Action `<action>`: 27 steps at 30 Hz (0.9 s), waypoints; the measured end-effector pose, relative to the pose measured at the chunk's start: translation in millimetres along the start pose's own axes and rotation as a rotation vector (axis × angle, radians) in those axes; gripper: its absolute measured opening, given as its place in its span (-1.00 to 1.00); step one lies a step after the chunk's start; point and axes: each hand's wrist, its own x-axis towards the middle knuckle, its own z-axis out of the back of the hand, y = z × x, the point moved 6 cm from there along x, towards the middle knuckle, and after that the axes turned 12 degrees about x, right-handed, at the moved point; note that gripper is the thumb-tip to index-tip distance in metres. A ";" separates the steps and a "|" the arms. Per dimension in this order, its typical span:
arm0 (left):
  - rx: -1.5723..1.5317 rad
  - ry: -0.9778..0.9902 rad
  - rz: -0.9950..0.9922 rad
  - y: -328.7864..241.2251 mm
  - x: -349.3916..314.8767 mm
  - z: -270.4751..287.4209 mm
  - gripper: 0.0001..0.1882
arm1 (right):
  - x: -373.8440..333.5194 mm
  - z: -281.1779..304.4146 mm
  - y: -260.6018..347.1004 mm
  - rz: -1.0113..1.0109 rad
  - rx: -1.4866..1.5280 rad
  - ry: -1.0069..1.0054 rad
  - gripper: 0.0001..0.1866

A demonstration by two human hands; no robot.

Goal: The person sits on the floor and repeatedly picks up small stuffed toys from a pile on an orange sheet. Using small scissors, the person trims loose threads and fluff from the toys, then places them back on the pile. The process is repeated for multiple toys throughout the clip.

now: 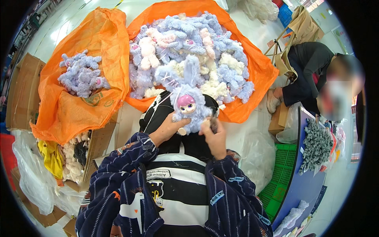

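A light-blue furry plush doll (190, 107) with long ears, a pink fringe and a small smooth face sits upright over my lap, facing me. My left hand (167, 128) is closed around its lower left side, with the thumb near a pale foot. At its lower right side, my right hand (214, 137) is closed in a pinch by the other foot. A small dark patch shows between those fingers; I cannot make out what it is. Just beyond the doll lies a big heap of blue and cream plush toys (189, 43) on an orange sack (258, 75).
To the left, a second orange sack (85, 33) carries several blue plush toys (82, 74). Cardboard boxes (24, 91) stand beside it. On the right are a clear plastic bag (256, 156), green crates (278, 173) and a blue table (302, 189). Another person (310, 67) bends over at the far right.
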 end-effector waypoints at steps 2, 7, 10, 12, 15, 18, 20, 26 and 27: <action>-0.026 0.035 0.008 -2.4 1.1 2.5 -0.57 | -3.2 -13.7 -9.9 0.088 0.016 0.109 -0.76; 0.031 -0.230 -0.232 -46.4 -12.1 27.4 -0.29 | -4.9 -38.0 14.2 0.787 -0.845 0.270 -0.69; -0.322 -0.264 -0.174 -40.7 -9.7 35.5 -0.44 | -8.8 -52.5 -3.8 0.755 -0.964 0.446 -0.77; -0.357 -0.243 -0.185 -30.0 -7.1 46.7 -0.46 | -5.7 -42.7 -3.5 0.612 -0.627 0.358 -0.81; -0.409 -0.174 -0.145 -26.6 -6.8 53.6 -0.50 | -0.7 -21.7 0.0 0.198 -0.221 0.090 -0.70; -0.274 -0.189 -0.121 -24.8 -10.2 46.7 -0.52 | 12.5 -24.7 -3.2 0.118 -0.126 0.043 -0.53; -0.145 -0.295 -0.139 -24.0 -9.8 52.7 -0.54 | 12.2 -39.8 -2.2 0.199 -0.372 0.130 -0.52; 0.850 -0.580 -0.131 -35.0 -34.7 117.6 -0.51 | 14.1 -60.1 -8.5 0.146 -0.498 0.324 -0.51; 1.239 -0.545 -0.006 -42.3 -45.7 135.6 -0.51 | 15.9 -65.9 -1.3 0.258 -0.540 0.374 -0.52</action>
